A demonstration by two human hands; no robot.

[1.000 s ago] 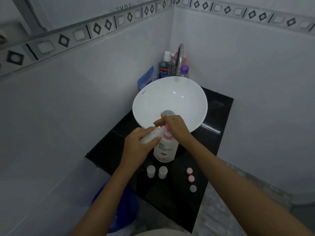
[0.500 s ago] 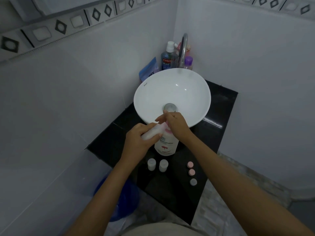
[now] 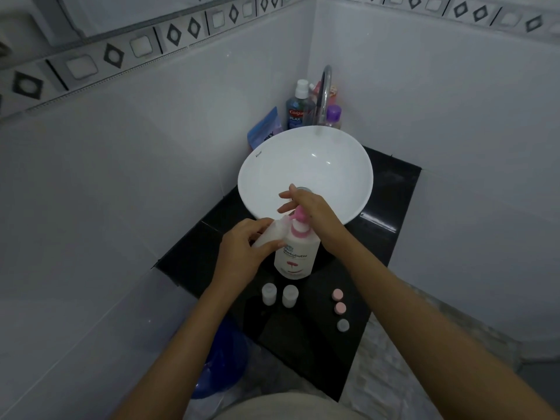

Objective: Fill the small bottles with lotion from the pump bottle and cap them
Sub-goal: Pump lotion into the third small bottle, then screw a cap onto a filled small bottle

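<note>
small bottle [image 3: 268,234] in the left hand's [image 3: 242,253] grip beside the pump bottle [image 3: 298,253], right hand [image 3: 309,207] flat on its pump

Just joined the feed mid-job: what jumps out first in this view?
The white pump bottle with its pink pump stands on the black counter before the white basin. The right hand rests on the pump while the left hand holds a small bottle tilted at the spout. Nearer the camera stand two uncapped small bottles and three loose caps.
</note>
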